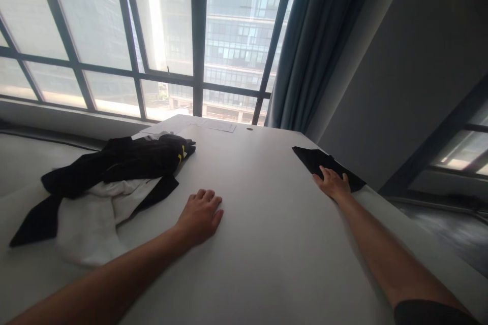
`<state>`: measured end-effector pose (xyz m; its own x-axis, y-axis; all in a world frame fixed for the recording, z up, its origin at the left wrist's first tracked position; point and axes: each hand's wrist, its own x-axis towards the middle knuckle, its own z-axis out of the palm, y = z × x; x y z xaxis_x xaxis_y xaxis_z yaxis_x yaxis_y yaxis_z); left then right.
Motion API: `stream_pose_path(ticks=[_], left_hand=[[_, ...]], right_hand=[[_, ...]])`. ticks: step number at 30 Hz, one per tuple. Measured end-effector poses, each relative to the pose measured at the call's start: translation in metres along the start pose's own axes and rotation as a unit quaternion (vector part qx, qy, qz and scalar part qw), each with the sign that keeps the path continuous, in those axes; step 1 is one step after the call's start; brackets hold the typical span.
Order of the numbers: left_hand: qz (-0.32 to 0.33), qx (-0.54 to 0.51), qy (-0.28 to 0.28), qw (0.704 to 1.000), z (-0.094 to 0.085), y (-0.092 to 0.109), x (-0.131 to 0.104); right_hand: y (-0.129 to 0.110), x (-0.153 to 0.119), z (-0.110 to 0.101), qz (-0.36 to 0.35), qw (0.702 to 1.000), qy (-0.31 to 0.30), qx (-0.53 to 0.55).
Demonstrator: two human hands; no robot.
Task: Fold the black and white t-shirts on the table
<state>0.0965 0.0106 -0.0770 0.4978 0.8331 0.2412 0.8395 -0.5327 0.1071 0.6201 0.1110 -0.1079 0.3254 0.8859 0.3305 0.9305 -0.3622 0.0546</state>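
Observation:
My left hand (pixel 201 217) rests palm down on the white table (pixel 251 233), its fingers slightly bent and holding nothing. To the left of it lies a loose heap of black and white clothes (pixel 133 160), with small yellow marks at its right end. On the right, a flat black piece of folded cloth (pixel 312 158) lies along the table's edge. My right hand (pixel 332 182) is laid on that cloth from above, fingers spread, covering part of it without gripping.
Paper sheets (pixel 221 126) lie at the table's far end, near a small round hole (pixel 249 129). Beyond stand tall windows (pixel 236 35) and a blue-grey curtain (pixel 305 51). A dark wall (pixel 412 76) rises on the right.

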Motion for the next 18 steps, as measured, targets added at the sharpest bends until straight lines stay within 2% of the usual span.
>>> stream_pose_path(ticks=[6,9,10,12,15,17,18], left_hand=[[0.035,0.023,0.006,0.999,-0.002,-0.002,-0.004],[0.027,0.037,0.006,0.999,-0.006,-0.013,-0.001],[0.007,0.052,0.027,0.998,-0.008,-0.021,0.000],[-0.058,0.094,0.106,0.988,-0.013,-0.044,0.002],[-0.157,0.123,0.215,0.956,-0.022,-0.092,-0.002],[-0.218,0.130,0.232,0.939,-0.028,-0.121,-0.006],[-0.246,0.122,0.220,0.936,-0.031,-0.132,-0.009]], right_hand=[[-0.027,-0.060,-0.016,-0.028,0.993,-0.108,0.036],[-0.040,-0.094,-0.026,-0.031,0.988,-0.136,0.060],[-0.044,-0.105,-0.029,-0.028,0.988,-0.139,0.067],[-0.048,-0.124,-0.035,-0.031,0.988,-0.130,0.083],[-0.050,-0.143,-0.043,-0.053,0.987,-0.095,0.115],[-0.050,-0.148,-0.046,-0.063,0.986,-0.082,0.128],[-0.050,-0.149,-0.047,-0.065,0.986,-0.080,0.131]])
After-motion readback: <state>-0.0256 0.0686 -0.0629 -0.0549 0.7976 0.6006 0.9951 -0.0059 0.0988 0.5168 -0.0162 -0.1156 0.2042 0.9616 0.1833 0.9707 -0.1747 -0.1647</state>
